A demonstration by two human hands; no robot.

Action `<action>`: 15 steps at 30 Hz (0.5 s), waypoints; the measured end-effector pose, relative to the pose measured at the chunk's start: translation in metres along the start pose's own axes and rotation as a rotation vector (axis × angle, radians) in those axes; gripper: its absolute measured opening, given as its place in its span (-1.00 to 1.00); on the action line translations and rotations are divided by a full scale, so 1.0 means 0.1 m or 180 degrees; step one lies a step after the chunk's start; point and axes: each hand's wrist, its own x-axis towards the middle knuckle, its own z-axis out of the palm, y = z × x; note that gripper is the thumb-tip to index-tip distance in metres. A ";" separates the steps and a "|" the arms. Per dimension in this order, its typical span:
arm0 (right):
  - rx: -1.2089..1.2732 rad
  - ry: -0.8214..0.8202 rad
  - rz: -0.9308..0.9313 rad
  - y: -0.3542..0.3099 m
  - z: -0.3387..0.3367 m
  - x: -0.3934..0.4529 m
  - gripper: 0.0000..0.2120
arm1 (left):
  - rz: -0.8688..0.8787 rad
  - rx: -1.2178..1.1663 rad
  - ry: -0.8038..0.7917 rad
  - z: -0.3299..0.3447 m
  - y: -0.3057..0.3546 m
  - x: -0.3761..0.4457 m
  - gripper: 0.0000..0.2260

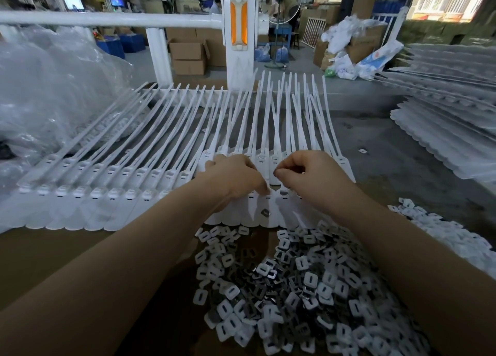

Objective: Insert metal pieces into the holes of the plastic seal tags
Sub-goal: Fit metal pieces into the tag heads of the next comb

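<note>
While both hands curl (knuckles up), fingertips touch seal tags (150, 180).

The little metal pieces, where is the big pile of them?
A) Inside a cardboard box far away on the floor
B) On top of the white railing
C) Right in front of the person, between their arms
C: the pile of metal pieces lies heaped on the table, below the left hand and right hand working at the white tags.
</note>
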 end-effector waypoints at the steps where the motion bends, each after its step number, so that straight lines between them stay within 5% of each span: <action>1: -0.0032 -0.0104 -0.0105 -0.02 -0.01 -0.02 -0.89 | 0.0004 0.0001 -0.0021 0.00 0.00 0.00 -0.68; 7: -0.0117 -0.1487 -0.0868 -0.17 -0.06 -0.15 -0.92 | 0.0139 0.0049 -0.0063 -0.05 -0.03 0.01 -0.88; 15: -0.0818 -0.1615 -0.1471 -0.19 0.10 -0.18 -0.77 | 0.0173 0.0094 -0.0019 -0.04 -0.06 0.06 -0.91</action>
